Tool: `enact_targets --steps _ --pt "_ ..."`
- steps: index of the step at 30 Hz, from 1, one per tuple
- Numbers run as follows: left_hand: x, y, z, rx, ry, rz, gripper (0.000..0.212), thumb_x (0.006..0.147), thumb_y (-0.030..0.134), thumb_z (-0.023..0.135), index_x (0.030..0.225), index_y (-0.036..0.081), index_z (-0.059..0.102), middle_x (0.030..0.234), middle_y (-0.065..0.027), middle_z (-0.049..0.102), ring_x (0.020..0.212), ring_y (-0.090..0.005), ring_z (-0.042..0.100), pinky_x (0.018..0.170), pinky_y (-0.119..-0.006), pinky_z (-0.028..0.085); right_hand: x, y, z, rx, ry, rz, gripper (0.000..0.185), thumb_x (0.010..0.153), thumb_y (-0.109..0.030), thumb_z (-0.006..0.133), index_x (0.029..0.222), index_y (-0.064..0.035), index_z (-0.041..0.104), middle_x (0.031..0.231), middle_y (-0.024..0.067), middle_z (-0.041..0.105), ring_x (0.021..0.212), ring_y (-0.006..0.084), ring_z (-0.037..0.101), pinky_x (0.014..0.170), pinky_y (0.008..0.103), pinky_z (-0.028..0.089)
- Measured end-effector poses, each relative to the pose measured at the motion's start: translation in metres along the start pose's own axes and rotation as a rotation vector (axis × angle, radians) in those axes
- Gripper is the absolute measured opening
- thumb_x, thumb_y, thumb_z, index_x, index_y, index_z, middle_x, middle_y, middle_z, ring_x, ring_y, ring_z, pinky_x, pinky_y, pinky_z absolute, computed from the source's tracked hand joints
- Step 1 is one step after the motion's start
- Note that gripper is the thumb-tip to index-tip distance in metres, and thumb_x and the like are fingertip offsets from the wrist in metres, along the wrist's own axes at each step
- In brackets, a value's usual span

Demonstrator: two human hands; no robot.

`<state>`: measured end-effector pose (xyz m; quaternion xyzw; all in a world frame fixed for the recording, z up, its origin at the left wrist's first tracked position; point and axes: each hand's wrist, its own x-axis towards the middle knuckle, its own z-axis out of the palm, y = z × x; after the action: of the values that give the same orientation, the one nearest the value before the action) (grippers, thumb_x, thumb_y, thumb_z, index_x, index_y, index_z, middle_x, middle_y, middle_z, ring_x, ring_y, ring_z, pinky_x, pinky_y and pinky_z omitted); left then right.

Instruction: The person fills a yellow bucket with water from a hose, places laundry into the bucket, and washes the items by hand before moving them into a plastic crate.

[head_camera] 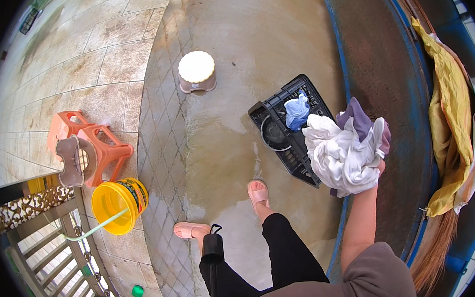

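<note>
A bundle of white cloth [342, 152] with purple fabric [356, 118] is held up by my right hand [381, 167], which is mostly hidden behind it. The bundle is above the right edge of a black plastic crate [289, 83] on the wet floor. Inside the crate lie a crumpled blue cloth [297, 111] and a round dark container [274, 133] with a pale rim. My left hand is out of view; only a bit of that arm or shoulder shows at the bottom edge.
A small round-topped stool [196, 68] stands ahead. To the left are orange plastic stools [106, 152], a yellow bucket [114, 206] with a pale hose, and a metal gate [52, 247]. A dark metal panel [386, 74], yellow sacking [452, 110] and a straw broom [436, 250] are at right.
</note>
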<state>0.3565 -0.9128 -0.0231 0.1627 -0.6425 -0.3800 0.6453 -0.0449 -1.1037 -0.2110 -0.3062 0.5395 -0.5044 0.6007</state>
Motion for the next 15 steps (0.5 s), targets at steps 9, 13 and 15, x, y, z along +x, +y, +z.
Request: enact_targets --steps 9,13,15 --pt "-0.093 0.140 -0.068 0.179 0.008 0.109 0.012 0.068 0.010 0.049 0.059 0.007 0.042 0.050 0.0008 0.030 0.040 -0.0104 0.030 0.036 -0.025 0.017 -0.103 0.048 0.228 -0.002 -0.444 0.114 0.044 0.057 0.001 0.050 0.101 0.0049 0.050 0.092 0.0069 0.056 0.082 0.0163 0.055 0.073 0.0264 0.043" --pt "-0.141 0.197 -0.085 0.266 0.138 0.170 0.020 0.073 0.009 0.043 0.053 0.007 0.040 0.050 0.0007 0.031 0.040 -0.0098 0.030 0.036 -0.025 0.017 -0.165 0.100 0.339 -0.020 -0.694 0.229 0.046 0.057 0.002 0.051 0.102 0.0046 0.049 0.093 0.0067 0.056 0.083 0.0160 0.054 0.074 0.0261 0.042" --pt "-0.168 0.218 -0.089 0.295 0.182 0.183 0.021 0.074 0.010 0.042 0.053 0.007 0.041 0.050 0.0007 0.031 0.040 -0.0100 0.030 0.036 -0.025 0.018 -0.194 0.127 0.390 -0.041 -0.822 0.283 0.047 0.056 0.002 0.051 0.103 0.0044 0.049 0.094 0.0066 0.056 0.083 0.0158 0.054 0.074 0.0260 0.042"
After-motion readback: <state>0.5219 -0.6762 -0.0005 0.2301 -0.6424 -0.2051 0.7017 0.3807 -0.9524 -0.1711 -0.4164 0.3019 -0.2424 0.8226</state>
